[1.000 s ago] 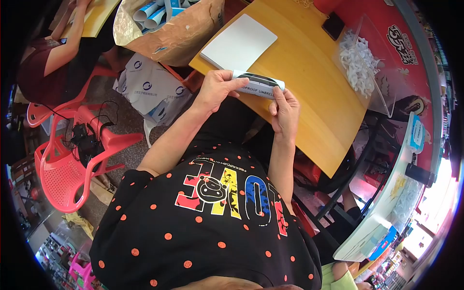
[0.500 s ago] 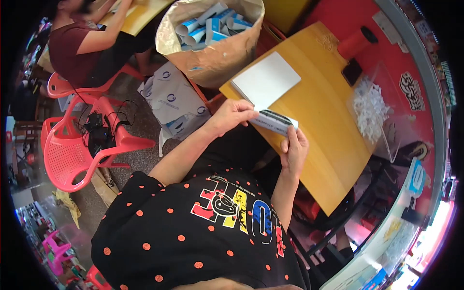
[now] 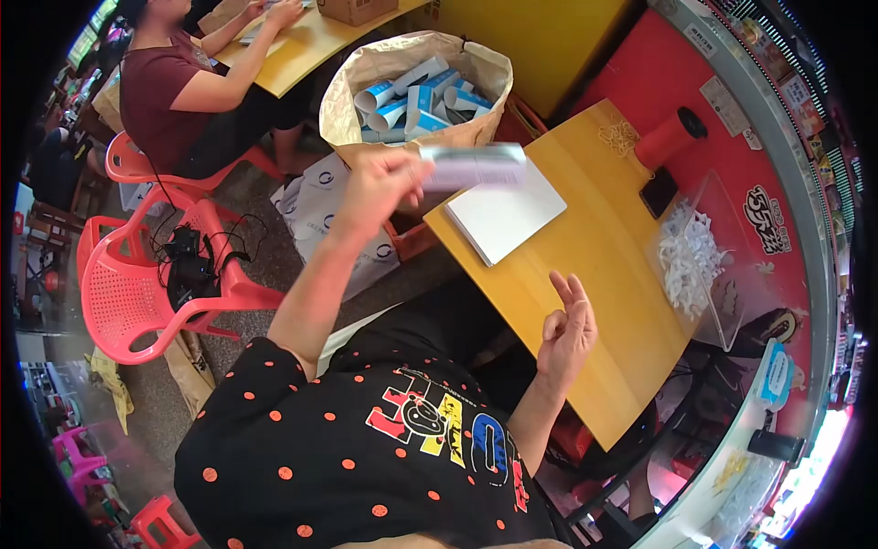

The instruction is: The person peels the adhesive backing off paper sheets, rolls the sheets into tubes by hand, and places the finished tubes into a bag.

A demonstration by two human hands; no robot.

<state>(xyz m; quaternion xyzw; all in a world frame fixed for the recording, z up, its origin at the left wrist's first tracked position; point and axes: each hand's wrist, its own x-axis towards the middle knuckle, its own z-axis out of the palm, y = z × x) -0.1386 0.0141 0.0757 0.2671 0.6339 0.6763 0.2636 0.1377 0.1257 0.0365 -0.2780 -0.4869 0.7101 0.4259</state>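
My left hand (image 3: pixel 380 188) is closed round one end of a rolled printed paper (image 3: pixel 476 167), held up in front of the big paper sack. Motion smears the roll, so its print is unreadable. Below and behind the roll lies a stack of white sheets (image 3: pixel 517 220) on the yellow table. My right hand (image 3: pixel 567 334) is open above the table's near edge, two fingers stretched out and nothing in it. Several blue-and-white paper rolls (image 3: pixel 421 96) fill the brown paper sack (image 3: pixel 494 123).
Rubber bands (image 3: pixel 619 137), a red cylinder (image 3: pixel 672 137), a phone (image 3: pixel 658 192) and a clear container of white paper strips (image 3: pixel 690 256) are along the right side. At left are a red chair (image 3: pixel 123 293) with black cables and a seated person (image 3: pixel 174 91) at another table.
My left hand has carried the rolled paper up and left, toward the sack. My right hand has let go of it and is lower, with fingers spread.
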